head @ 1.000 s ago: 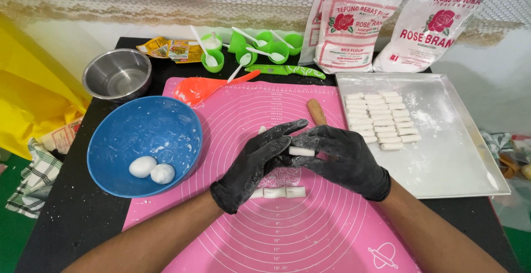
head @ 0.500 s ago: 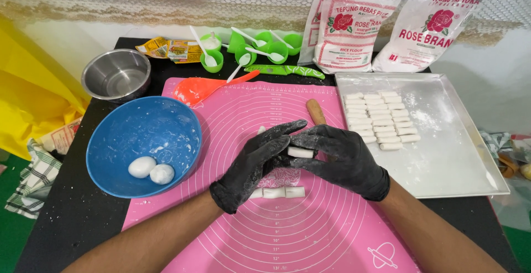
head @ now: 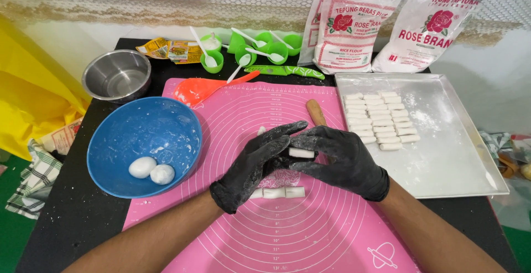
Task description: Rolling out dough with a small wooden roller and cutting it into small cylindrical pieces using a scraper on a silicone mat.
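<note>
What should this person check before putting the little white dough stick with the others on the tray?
1. Dough piece held between both hands: ok, left hand and right hand pinch it.
2. Free room on the metal tray: ok, bare floured area beside the rows of sticks.
3. Path to the tray unobstructed: ok.
4. Stick's shape even: cannot tell, fingers hide its ends.
5. More cut pieces waiting on the pink mat: ok.

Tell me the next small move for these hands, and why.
Probably carry the dough piece, pinched between the left hand and the right hand, over to the tray and lay it by the rows of pieces. It already looks shaped like them, and more cut pieces wait on the mat.
</note>
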